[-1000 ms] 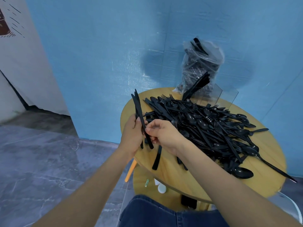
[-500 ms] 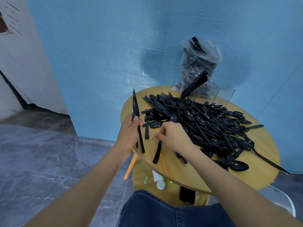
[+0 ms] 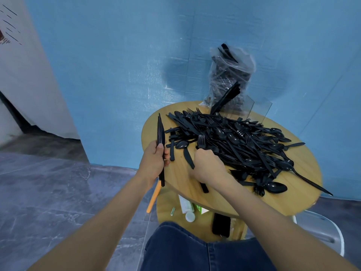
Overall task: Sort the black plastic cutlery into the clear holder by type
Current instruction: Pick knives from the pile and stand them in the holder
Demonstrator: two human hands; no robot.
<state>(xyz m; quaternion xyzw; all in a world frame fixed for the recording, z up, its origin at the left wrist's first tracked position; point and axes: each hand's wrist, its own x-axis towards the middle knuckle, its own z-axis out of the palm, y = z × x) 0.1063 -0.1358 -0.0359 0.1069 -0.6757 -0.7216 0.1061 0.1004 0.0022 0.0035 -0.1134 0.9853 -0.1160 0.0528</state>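
A big heap of black plastic cutlery (image 3: 240,145), forks, spoons and knives mixed, covers the round wooden table (image 3: 220,198). My left hand (image 3: 154,163) grips a bundle of black knives (image 3: 161,132) upright, off the table's left edge. My right hand (image 3: 207,166) is at the heap's near left edge, fingers curled down among the pieces beside a fork (image 3: 202,141); what they grasp is hidden. A loose knife (image 3: 188,158) lies just left of that hand. The clear holder (image 3: 252,108) stands at the table's far side with several knives (image 3: 226,96) leaning in its left compartment.
A clear plastic bag of more black cutlery (image 3: 230,75) stands behind the holder against the blue wall. Under the table, a lower shelf holds a white tube (image 3: 185,204) and a black phone (image 3: 220,224). An orange stick (image 3: 154,196) slants below my left hand. A white chair (image 3: 324,229) is at right.
My right hand left the bundle and moved right and forward into the heap's edge. My left hand turned the knife bundle more upright and stayed near the table's left edge.
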